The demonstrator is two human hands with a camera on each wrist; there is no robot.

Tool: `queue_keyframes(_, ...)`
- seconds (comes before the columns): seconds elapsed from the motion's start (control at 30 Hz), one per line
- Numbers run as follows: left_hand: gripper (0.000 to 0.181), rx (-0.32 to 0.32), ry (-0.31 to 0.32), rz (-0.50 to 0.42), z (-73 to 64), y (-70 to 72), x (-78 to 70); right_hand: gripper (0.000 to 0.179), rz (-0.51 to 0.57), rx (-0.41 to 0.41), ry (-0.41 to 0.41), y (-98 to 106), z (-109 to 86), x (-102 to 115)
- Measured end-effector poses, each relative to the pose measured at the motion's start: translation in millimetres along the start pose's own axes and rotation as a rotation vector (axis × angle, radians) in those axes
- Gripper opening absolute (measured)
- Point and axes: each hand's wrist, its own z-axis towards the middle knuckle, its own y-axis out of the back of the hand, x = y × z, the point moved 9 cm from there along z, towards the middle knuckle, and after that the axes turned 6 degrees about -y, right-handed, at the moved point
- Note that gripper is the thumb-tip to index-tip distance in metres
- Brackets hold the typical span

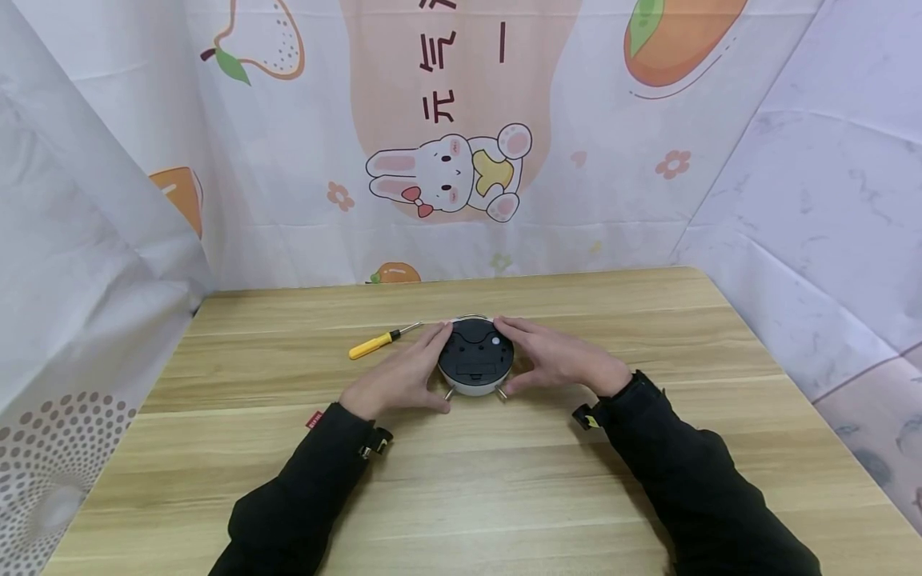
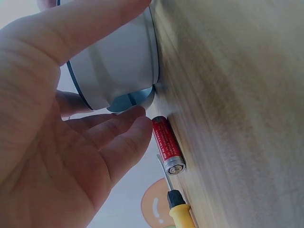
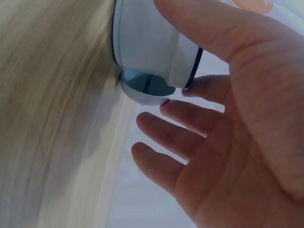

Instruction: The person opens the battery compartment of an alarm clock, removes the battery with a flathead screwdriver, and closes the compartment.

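Observation:
A round twin-bell alarm clock [image 1: 476, 358] lies face down on the table, its black back with the battery cover turned up and two short metal legs pointing toward me. My left hand [image 1: 403, 374] holds its left side, thumb by the left leg and fingers at the far rim. On the opposite side my right hand [image 1: 558, 360] holds it the same way, thumb beside the right leg. The right wrist view shows the white casing [image 3: 147, 42] and a pale bell [image 3: 149, 90] near the fingertips. A red battery [image 2: 168, 147] lies just beyond the left fingers, hidden in the head view.
A yellow-handled screwdriver [image 1: 372, 345] lies left of the clock, its tip toward the left hand. The wooden table [image 1: 504, 496] ends at a printed curtain [image 1: 288, 176] at the back, with more white cloth hanging on both sides.

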Motion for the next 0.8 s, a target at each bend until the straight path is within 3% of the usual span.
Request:
queue_keyframes(0.47,0.117,0.026,-0.014,0.087,1.6,1.6,-2.3,0.106,0.024,-0.018,0.003,4.1,-1.0,1.4)
queue_keyframes(0.8,0.114,0.001,-0.024,0.119,1.3,2.9,-4.3,0.106,0.02,0.002,-0.01,2.4,-1.2,0.8)
